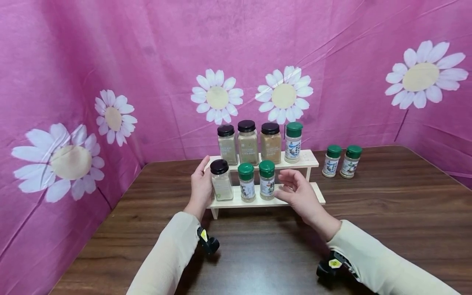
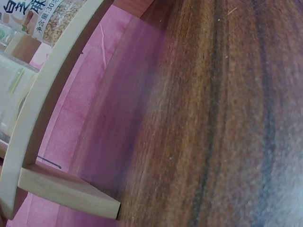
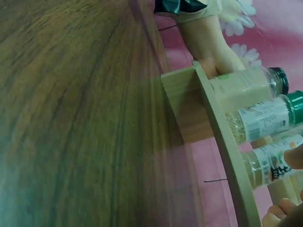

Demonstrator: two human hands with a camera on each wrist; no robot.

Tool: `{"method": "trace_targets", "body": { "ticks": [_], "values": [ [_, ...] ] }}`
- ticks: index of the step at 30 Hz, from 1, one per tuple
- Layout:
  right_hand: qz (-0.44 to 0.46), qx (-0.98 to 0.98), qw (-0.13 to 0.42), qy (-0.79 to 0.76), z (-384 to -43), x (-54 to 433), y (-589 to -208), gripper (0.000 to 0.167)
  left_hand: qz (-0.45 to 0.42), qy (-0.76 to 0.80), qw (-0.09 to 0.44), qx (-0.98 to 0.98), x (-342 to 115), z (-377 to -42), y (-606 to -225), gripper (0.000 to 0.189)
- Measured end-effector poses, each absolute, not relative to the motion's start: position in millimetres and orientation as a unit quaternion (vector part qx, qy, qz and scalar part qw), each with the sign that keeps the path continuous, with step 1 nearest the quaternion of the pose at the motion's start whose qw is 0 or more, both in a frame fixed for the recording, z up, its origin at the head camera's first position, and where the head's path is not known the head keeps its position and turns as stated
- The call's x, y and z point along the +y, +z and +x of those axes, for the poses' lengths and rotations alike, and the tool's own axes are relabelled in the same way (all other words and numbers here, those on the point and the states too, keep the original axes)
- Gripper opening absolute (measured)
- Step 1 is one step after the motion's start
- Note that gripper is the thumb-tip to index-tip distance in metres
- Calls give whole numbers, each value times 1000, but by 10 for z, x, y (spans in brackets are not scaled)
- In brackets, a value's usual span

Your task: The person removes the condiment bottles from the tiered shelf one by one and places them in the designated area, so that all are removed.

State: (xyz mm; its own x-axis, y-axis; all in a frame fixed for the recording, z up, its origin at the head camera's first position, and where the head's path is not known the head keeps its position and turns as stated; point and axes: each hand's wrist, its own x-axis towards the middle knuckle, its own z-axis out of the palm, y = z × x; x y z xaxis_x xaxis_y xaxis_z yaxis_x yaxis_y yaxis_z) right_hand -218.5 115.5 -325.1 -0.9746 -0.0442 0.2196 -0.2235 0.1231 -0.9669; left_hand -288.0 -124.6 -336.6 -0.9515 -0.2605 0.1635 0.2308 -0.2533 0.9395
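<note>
A two-tier pale wooden rack (image 1: 295, 200) stands on the table with spice jars on both steps. My left hand (image 1: 200, 186) is at the rack's left end, beside a black-lidded jar (image 1: 222, 182) on the lower step; its index finger points up and its thumb is hidden. Just right of a green-capped jar (image 1: 267, 180) on that step is my right hand (image 1: 300, 196), fingers loosely curved. Its thumb (image 3: 294, 157) overlaps that jar's label in the right wrist view; contact is unclear. Another green-capped jar (image 1: 247, 182) stands between the two.
On the upper step are three black-lidded jars, one of them the middle jar (image 1: 248, 143), and a green-capped jar (image 1: 293, 143). Two green-capped jars, a left one (image 1: 332, 161) and a right one (image 1: 350, 162), stand on the wooden table (image 1: 387, 213). A pink flowered cloth (image 1: 250, 53) hangs behind.
</note>
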Motion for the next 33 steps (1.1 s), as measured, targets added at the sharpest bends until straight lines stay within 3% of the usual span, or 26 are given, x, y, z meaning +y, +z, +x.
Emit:
{"method": "trace_targets", "body": {
  "ticks": [13,33],
  "values": [
    [73,-737,84,666,-2245,915,-3346,55,9,-779,153,-608,-1251,-2870,-3351,47],
    [64,-836,123,531,-2242,769,-3367,68,22,-776,155,-610,-1250,-2868,-3368,49]
  ]
}}
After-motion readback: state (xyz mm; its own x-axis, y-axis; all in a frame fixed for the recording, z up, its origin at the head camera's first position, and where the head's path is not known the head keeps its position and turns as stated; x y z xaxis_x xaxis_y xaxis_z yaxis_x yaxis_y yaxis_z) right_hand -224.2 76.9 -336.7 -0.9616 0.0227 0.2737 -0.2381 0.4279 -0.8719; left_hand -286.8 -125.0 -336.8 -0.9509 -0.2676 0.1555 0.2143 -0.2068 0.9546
